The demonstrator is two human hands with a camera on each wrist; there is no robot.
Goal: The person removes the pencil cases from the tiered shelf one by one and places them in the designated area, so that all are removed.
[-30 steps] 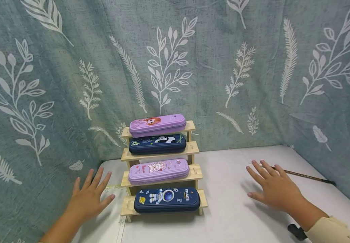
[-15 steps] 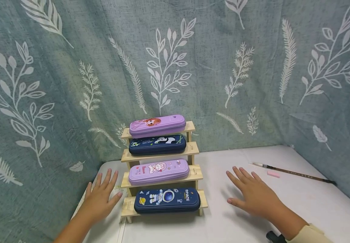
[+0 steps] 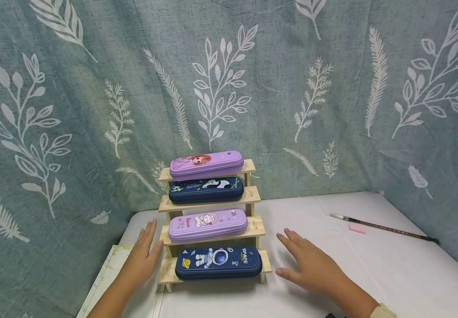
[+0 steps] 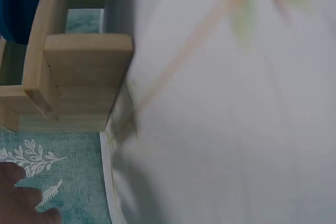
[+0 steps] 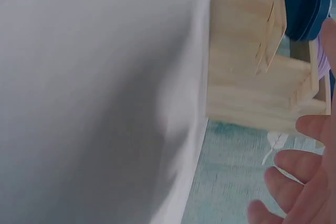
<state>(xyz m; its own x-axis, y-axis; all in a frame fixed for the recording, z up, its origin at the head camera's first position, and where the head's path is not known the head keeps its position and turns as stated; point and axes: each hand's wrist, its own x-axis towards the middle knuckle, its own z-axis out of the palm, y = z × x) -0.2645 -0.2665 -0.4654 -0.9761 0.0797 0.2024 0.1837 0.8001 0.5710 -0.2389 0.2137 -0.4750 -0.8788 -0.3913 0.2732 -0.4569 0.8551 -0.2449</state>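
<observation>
A stepped wooden rack (image 3: 165,270) stands on the white table with one pencil case on each step. Lowest is the navy astronaut pencil case (image 3: 229,263); above it come a lilac rabbit pencil case (image 3: 208,225), a navy panda pencil case (image 3: 206,190) and, on top, a purple pencil case with a red-haired girl (image 3: 206,165). My left hand (image 3: 143,255) is at the rack's left side, fingers extended and pointing away from me. To the right of the rack, my right hand (image 3: 311,266) is spread with a small gap from its lower steps. Neither hand holds anything.
A brush (image 3: 384,228) with a dark handle lies on the right of the table, beside a small pink eraser-like block (image 3: 357,229). A pale patterned sheet (image 3: 107,276) lies under my left forearm. Leaf-print curtain (image 3: 276,97) surrounds the back and sides.
Both hands have moved inward toward the rack, the left going right and the right going left. The pink block and the brush tip, earlier covered by my right hand, now show.
</observation>
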